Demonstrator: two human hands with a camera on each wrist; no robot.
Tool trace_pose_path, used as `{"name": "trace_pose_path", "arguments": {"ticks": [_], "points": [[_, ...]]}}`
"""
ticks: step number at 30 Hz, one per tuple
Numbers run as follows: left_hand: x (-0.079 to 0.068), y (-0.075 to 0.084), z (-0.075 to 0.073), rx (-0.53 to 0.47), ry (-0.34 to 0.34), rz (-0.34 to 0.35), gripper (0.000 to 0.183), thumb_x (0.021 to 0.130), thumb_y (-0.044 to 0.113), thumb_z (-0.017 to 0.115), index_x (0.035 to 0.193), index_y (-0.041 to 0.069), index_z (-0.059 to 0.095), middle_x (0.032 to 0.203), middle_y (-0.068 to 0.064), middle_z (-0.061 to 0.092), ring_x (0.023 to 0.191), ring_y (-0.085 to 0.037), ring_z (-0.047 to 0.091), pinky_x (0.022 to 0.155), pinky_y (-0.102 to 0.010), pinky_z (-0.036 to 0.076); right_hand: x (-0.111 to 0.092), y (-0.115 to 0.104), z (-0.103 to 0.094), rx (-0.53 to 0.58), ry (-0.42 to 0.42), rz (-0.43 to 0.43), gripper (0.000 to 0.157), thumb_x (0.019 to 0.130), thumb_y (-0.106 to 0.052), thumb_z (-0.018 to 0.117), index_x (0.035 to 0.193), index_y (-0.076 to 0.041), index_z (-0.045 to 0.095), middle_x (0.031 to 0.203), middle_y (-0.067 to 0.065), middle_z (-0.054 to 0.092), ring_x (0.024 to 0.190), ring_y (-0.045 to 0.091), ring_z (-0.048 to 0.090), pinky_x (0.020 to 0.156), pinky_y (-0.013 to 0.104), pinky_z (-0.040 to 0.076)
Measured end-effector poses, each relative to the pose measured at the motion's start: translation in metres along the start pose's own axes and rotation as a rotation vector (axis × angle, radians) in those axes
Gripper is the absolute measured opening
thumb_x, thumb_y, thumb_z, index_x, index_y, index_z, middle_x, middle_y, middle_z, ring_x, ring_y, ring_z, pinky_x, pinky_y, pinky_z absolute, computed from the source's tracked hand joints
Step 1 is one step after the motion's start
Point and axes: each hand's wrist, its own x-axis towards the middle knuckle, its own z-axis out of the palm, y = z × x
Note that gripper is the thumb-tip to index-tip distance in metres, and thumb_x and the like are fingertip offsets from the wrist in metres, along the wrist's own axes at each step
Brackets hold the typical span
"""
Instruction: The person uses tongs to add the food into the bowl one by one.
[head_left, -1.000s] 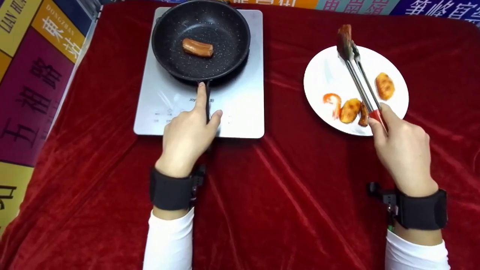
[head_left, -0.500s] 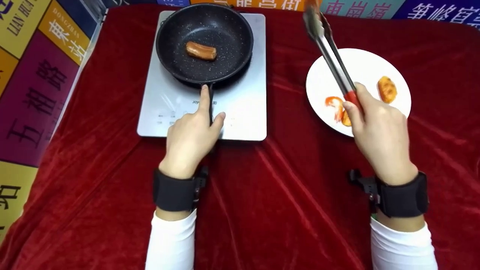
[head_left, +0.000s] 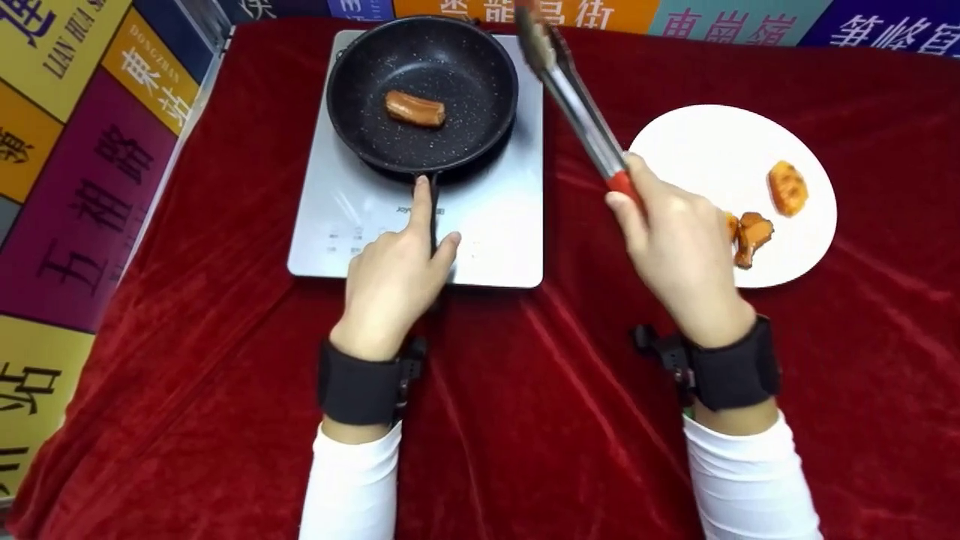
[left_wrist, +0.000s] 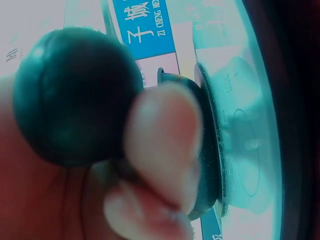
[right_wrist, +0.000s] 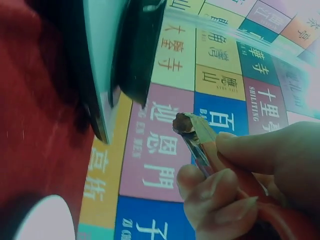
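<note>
My left hand (head_left: 394, 277) grips the handle (head_left: 433, 217) of a black speckled frying pan (head_left: 469, 139), index finger stretched along it. In the left wrist view the handle's rounded end (left_wrist: 75, 95) looms large. A brown sausage-like piece (head_left: 415, 109) lies inside the pan. My right hand (head_left: 686, 255) holds metal tongs (head_left: 589, 124) with red grips, raised between the pan and the white plate (head_left: 697, 127). At the tongs' tips the right wrist view shows a brown chunk of food (right_wrist: 183, 123) pinched; it is blurred in the head view.
The pan sits on a silver induction cooktop (head_left: 502, 240). On the plate are a golden browned piece (head_left: 787, 187) and a brown drumstick-shaped piece (head_left: 752, 236); my right hand hides part of it. A red cloth (head_left: 540, 420) covers the table. Lettered panels (head_left: 97, 180) stand behind and left.
My right hand has carried the tongs and the brown chunk left from over the plate toward the pan's right side. The left hand stays on the handle; the head view has shifted slightly.
</note>
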Motion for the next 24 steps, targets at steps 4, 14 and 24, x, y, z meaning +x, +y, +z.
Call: {"name": "trace_pose_path", "arguments": {"ticks": [4,14,24], "points": [[-0.001,-0.001,0.002,0.005,0.023,0.016,0.071,0.090,0.046,0.043,0.145,0.017,0.009,0.052,-0.003,0.048,0.043,-0.020,0.046,0.042,-0.035,0.036,0.004,-0.004,0.012,0.031,-0.056,0.010,0.038,0.090,-0.032,0.052,0.122,-0.012,0.055,0.083,0.014,0.062,0.066,0.033,0.055,0.062,0.047,0.042],[-0.001,-0.002,0.005,-0.005,0.000,-0.006,0.072,0.090,0.048,0.042,0.145,0.018,0.007,0.052,-0.002,0.048,0.043,-0.019,0.046,0.042,-0.035,0.036,0.014,-0.011,0.034,0.020,-0.122,0.002,0.033,0.089,-0.031,0.054,0.117,-0.013,0.055,0.072,0.011,0.058,0.061,0.033,0.054,0.056,0.045,0.041],[0.001,0.001,0.000,0.005,0.011,-0.008,0.072,0.090,0.049,0.040,0.145,0.018,0.008,0.052,-0.002,0.049,0.044,-0.020,0.047,0.044,-0.037,0.037,0.026,-0.021,0.046,0.038,-0.145,0.003,0.036,0.089,-0.030,0.054,0.121,-0.013,0.055,0.081,0.013,0.063,0.069,0.032,0.058,0.063,0.046,0.044]]}}
